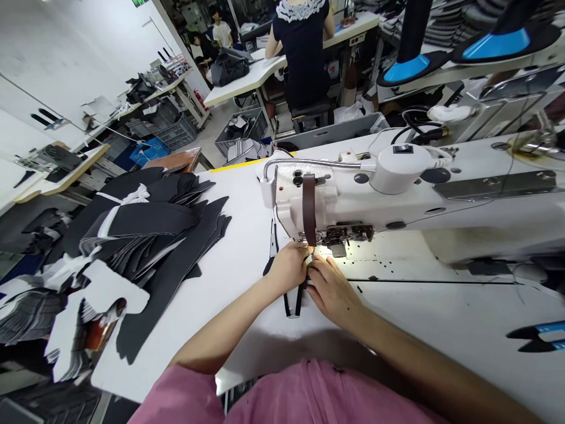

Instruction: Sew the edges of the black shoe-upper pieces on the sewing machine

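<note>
My left hand (288, 268) is closed on a narrow black fabric piece (293, 305) with a pale middle, beside the needle area of a white sewing machine (353, 197). My right hand (330, 288) meets it from the other side, fingers bent and pressed together at the fabric's edge under the machine's lamp light. The fingertips of both hands almost touch, and they hide most of the piece between them. A brown strap (309, 209) hangs down the front of the machine head. Part of the black piece also shows beyond my left hand.
Stacks of cut black fabric (145, 227), tied with white strips, lie on the left of the white table (238, 259). Blue-handled thread snips (541, 337) rest at the right edge. Thread cones (410, 44) stand behind the machine. A co-worker (302, 56) sits at a table ahead.
</note>
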`<action>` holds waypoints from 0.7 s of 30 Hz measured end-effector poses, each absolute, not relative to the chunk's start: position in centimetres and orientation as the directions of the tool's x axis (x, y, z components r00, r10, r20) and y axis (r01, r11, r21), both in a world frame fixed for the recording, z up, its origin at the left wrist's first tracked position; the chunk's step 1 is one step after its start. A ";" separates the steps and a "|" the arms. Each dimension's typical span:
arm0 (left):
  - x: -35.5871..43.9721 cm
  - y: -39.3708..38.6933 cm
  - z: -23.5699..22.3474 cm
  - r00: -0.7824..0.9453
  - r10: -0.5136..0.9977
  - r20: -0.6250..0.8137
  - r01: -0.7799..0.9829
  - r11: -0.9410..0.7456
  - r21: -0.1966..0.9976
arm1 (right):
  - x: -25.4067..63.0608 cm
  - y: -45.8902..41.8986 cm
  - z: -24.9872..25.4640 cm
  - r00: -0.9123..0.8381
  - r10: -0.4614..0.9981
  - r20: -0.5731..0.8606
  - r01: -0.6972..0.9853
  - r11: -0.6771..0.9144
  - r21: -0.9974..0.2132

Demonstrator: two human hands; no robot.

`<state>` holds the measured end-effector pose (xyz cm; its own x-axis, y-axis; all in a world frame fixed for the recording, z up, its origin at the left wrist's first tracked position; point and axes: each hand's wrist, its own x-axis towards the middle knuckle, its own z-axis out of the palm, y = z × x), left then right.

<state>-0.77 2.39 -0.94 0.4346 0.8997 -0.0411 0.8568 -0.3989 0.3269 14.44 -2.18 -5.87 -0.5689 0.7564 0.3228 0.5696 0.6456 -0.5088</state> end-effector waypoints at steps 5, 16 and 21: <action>-0.8 2.7 -0.8 0.426 0.903 -0.058 0.863 -0.387 0.326 | 14.5 -2.0 -5.9 -0.566 0.753 0.335 0.560 0.650 -0.515; -0.9 2.9 -1.0 0.351 0.934 -0.071 0.896 -0.314 0.314 | 14.8 -1.7 -5.6 -0.506 0.770 0.387 0.572 0.636 -0.518; -1.4 3.4 -1.6 0.242 0.967 -0.080 0.926 -0.205 0.318 | 18.2 1.8 -5.0 -0.289 0.876 0.386 0.821 0.434 -0.370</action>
